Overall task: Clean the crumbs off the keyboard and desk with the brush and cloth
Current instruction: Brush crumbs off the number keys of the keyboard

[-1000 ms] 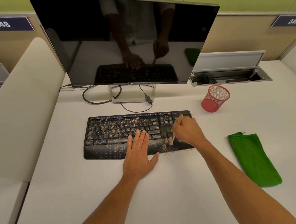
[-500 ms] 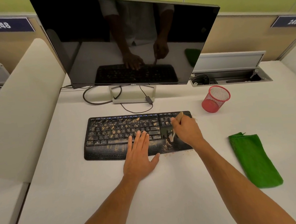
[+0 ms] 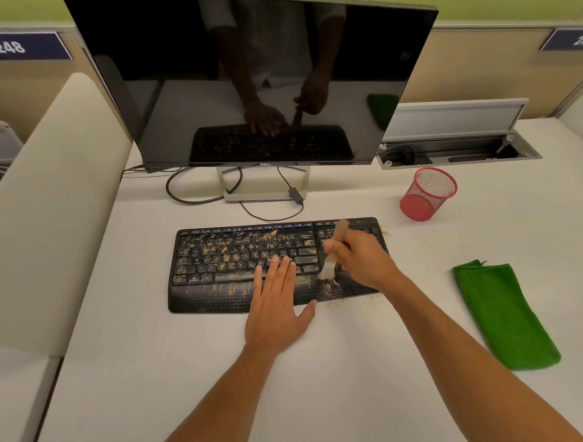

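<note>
Gripping the brush (image 3: 335, 249), the right hand (image 3: 363, 257) sweeps the keyboard (image 3: 217, 258); left hand (image 3: 277, 306) rests flat beside it.

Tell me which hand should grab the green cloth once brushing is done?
Right, probably. The green cloth lies on the desk to the right of the keyboard, nearest the right hand, though it must drop the brush first. The left hand lies flat on the keyboard, steadying it.
</note>
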{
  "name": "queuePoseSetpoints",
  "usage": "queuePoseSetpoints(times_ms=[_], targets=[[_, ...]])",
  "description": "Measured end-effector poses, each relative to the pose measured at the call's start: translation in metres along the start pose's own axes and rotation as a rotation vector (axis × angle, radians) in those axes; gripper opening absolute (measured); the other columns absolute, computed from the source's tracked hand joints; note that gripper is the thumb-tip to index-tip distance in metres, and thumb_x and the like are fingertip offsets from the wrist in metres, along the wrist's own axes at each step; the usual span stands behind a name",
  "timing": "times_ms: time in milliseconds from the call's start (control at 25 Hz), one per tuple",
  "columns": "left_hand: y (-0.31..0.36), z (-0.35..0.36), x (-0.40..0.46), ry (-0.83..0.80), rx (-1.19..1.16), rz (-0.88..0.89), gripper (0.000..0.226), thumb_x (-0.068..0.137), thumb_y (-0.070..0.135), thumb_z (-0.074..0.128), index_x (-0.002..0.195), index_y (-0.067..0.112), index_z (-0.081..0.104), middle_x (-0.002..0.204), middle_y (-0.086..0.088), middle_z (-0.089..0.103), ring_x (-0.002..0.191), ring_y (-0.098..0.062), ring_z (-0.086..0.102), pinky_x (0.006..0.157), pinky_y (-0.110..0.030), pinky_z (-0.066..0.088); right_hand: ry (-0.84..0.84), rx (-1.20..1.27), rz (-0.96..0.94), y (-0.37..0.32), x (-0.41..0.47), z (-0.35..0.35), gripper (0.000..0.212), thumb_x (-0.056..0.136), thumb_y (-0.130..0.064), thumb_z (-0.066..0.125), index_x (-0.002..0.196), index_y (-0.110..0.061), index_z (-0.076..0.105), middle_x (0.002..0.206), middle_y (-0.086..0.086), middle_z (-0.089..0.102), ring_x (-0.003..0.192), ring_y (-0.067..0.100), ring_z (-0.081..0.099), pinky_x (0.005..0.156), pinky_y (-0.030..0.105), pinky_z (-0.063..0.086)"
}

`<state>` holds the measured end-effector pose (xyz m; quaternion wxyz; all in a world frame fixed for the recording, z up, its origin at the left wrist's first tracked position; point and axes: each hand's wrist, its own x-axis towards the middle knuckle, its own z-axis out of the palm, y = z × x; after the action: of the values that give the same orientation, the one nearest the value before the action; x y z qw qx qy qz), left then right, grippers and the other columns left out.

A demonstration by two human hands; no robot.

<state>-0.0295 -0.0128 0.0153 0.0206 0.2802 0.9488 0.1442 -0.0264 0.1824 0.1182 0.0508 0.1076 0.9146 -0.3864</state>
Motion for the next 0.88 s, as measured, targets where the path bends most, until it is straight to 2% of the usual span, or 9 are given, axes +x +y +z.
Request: queuePoseSetpoints(times_ms=[80, 240, 360, 440, 560, 760, 880], targets=[[0.0, 0.0, 0.0, -0.002, 0.005, -0.002, 0.084, 0.094, 0.066, 0.026, 0.157, 0.013, 0.013, 0.165, 0.0, 0.005, 0.151, -0.014, -0.013, 0.123, -0.047, -0.002, 0.094, -0.021, 0.028, 0.003, 0.001, -0.009, 0.026, 0.104, -0.033, 0.049, 0.093, -0.012, 0.059, 0.073, -0.007, 0.06, 0.067, 0.004, 0.058, 0.059, 0.019, 0.041], [0.0, -0.001, 0.0, -0.001, 0.005, -0.002, 0.083, 0.095, 0.066, 0.026, 0.157, 0.012, 0.014, 0.165, -0.001, 0.007, 0.152, -0.015, -0.011, 0.123, -0.047, -0.002, 0.236, -0.025, 0.053, 0.006, 0.001, 0.0, 0.024, 0.106, -0.028, 0.044, 0.097, -0.011, 0.058, 0.073, -0.012, 0.058, 0.065, -0.001, 0.054, 0.053, 0.009, 0.036], [0.0, -0.002, 0.0, -0.014, 0.015, -0.003, 0.084, 0.094, 0.066, 0.024, 0.158, 0.013, 0.012, 0.165, 0.0, 0.004, 0.151, -0.015, -0.013, 0.123, -0.047, -0.003, 0.289, -0.034, 0.051, 0.008, 0.0, 0.016, 0.034, 0.108, -0.024, 0.039, 0.082, -0.009, 0.054, 0.063, -0.003, 0.058, 0.054, 0.011, 0.056, 0.046, 0.015, 0.037], [0.0, -0.003, 0.0, -0.014, 0.019, -0.004, 0.084, 0.094, 0.067, 0.023, 0.158, 0.013, 0.011, 0.166, 0.0, 0.004, 0.151, -0.015, -0.013, 0.123, -0.047, -0.003, 0.279, -0.056, 0.061, 0.012, 0.004, 0.022, 0.044, 0.107, -0.023, 0.036, 0.071, -0.006, 0.055, 0.057, 0.005, 0.061, 0.049, 0.021, 0.061, 0.045, 0.031, 0.047], [0.0, -0.002, 0.0, -0.011, 0.017, -0.002, 0.084, 0.094, 0.067, 0.023, 0.158, 0.013, 0.012, 0.165, -0.001, 0.005, 0.151, -0.015, -0.012, 0.123, -0.047, -0.002, 0.139, -0.098, 0.11, 0.014, 0.011, 0.018, 0.047, 0.104, -0.025, 0.035, 0.073, 0.001, 0.06, 0.063, 0.011, 0.068, 0.055, 0.029, 0.067, 0.058, 0.046, 0.058], [0.001, -0.002, -0.001, -0.002, 0.009, 0.0, 0.083, 0.094, 0.066, 0.025, 0.157, 0.012, 0.014, 0.165, -0.001, 0.008, 0.152, -0.015, -0.01, 0.123, -0.047, -0.003, 0.275, -0.001, 0.09, 0.012, 0.014, 0.02, 0.039, 0.104, -0.038, 0.043, 0.087, -0.008, 0.061, 0.067, 0.003, 0.069, 0.057, 0.018, 0.067, 0.06, 0.041, 0.059], [0.001, -0.003, -0.001, 0.003, 0.005, -0.001, 0.083, 0.094, 0.065, 0.025, 0.157, 0.012, 0.014, 0.165, -0.001, 0.007, 0.151, -0.015, -0.011, 0.122, -0.046, -0.004, 0.211, -0.123, 0.065, 0.012, 0.01, 0.025, 0.04, 0.106, -0.031, 0.04, 0.084, -0.004, 0.059, 0.063, 0.004, 0.065, 0.054, 0.021, 0.064, 0.055, 0.04, 0.055]])
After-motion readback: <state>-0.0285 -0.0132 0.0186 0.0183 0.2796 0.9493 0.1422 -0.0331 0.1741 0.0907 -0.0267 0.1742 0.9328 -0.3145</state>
